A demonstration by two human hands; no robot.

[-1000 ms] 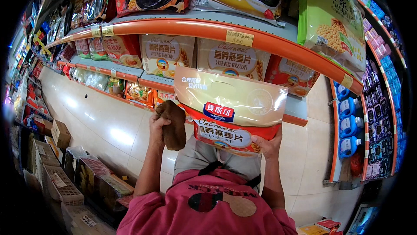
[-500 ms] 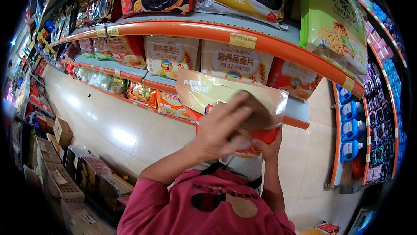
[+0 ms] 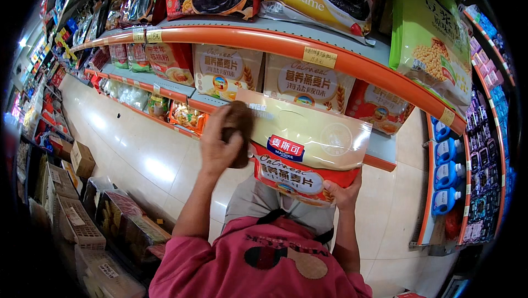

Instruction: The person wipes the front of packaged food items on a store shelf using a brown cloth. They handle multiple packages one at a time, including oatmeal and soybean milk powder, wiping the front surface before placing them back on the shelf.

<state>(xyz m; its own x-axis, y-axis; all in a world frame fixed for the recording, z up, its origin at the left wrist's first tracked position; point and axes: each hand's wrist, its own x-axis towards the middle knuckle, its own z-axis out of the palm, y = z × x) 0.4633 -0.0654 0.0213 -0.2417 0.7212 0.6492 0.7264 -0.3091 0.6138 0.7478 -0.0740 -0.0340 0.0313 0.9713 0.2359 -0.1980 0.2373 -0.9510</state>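
Observation:
My right hand (image 3: 344,192) grips the lower right side of an oatmeal bag (image 3: 316,127), thumb on its front. The bag is cream on top and red below, held upright in front of my body. A folded brown cloth (image 3: 240,133) is in my left hand (image 3: 214,149), fingers closed around it. This cloth is at the bag's upper left edge, overlapping its corner.
An orange-edged shelf (image 3: 236,36) with food bags runs across the far side. Beneath it, more oatmeal bags (image 3: 227,72) stand on a lower shelf. Boxes and crates (image 3: 82,226) crowd the left; blue jugs (image 3: 446,174) line a shelf at the right.
My left hand has moved the brown cloth leftward across the bag's front to its left edge, uncovering the label. My right hand still grips the bag.

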